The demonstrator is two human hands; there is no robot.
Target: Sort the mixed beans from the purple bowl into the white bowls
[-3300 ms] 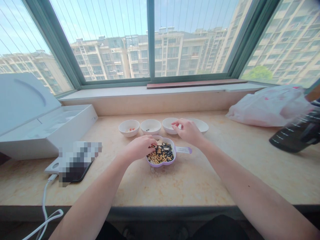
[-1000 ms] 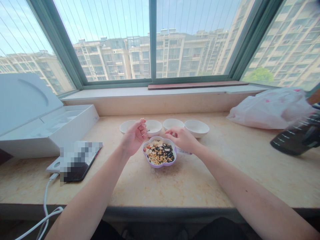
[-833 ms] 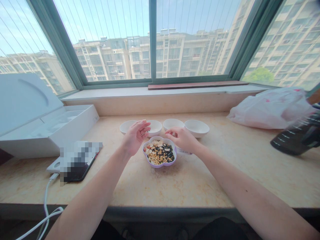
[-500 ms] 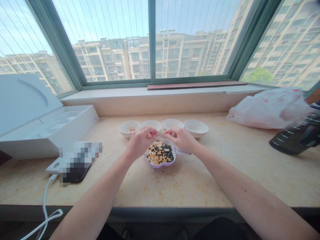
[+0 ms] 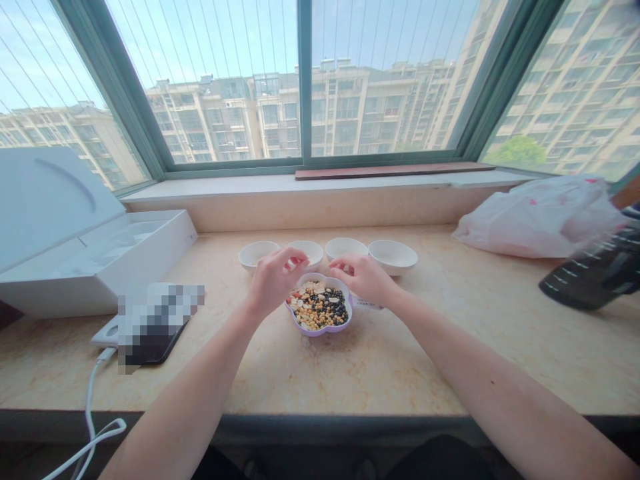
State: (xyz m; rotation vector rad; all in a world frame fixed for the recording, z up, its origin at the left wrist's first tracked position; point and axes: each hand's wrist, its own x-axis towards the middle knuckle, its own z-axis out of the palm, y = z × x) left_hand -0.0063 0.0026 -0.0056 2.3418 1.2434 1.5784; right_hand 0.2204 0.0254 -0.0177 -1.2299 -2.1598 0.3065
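A purple-rimmed, scalloped bowl (image 5: 323,331) sits before me, filled with peanuts, yellow beans and black beans mixed together. My left hand (image 5: 277,279) hovers over its far left side, in front of the two left white bowls, with fingers curled into a pinch. Whatever may be between those fingertips is too small to make out. Above the far right rim is my right hand (image 5: 364,275), its thumb and fingertips also drawn together, contents hidden. Behind the hands stand a leftmost white bowl (image 5: 253,252), a second bowl (image 5: 311,248), a third bowl (image 5: 346,247) and a rightmost bowl (image 5: 393,256).
An open white box (image 5: 145,257) stands on the left, with a phone (image 5: 159,348) and white cable (image 5: 90,393) before it. On the right are a plastic bag (image 5: 540,217) and a dark bottle (image 5: 590,267). The stone countertop (image 5: 350,377) ends at a window sill behind.
My left hand has shifted left, widening the gap to my right hand and uncovering more of the purple bowl's left side. The right hand has stayed nearly still.
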